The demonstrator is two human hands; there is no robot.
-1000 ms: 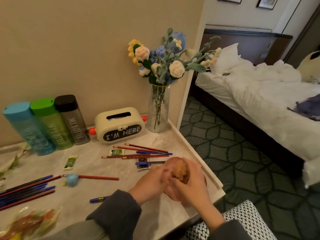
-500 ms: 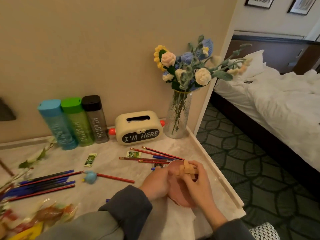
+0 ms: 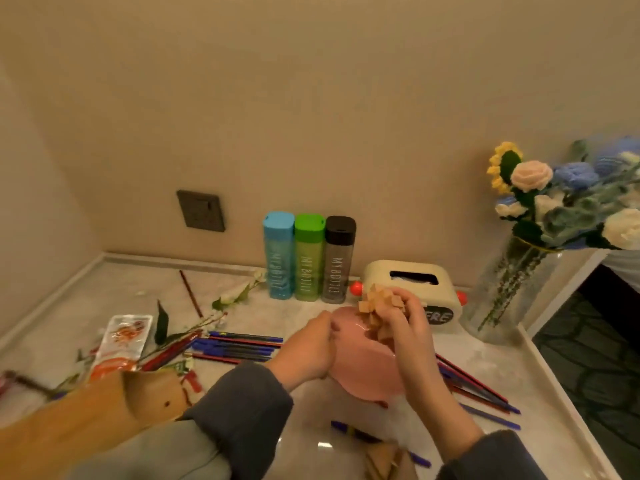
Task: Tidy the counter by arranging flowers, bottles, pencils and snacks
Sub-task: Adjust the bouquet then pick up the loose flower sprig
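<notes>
Bottles: blue bottle (image 3: 278, 256), green bottle (image 3: 308, 258) and black-capped bottle (image 3: 338, 259) stood upright, touching in a row against the wall.
Flowers: a knitted bouquet (image 3: 568, 199) stood in a glass vase (image 3: 509, 292) at far right; a loose white stem (image 3: 239, 294) lay flat beside the blue bottle.
Pencils: red and blue; left bundle (image 3: 239, 346) lay roughly parallel, right bundle (image 3: 474, 386) was fanned out.
Snack: an orange-and-white pouch (image 3: 121, 341) lay flat at far left.

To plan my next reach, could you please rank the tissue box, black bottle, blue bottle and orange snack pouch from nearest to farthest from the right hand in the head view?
From the right hand:
1. tissue box, just behind it.
2. black bottle, back left.
3. blue bottle, left end of the row.
4. orange snack pouch, far left.
</notes>
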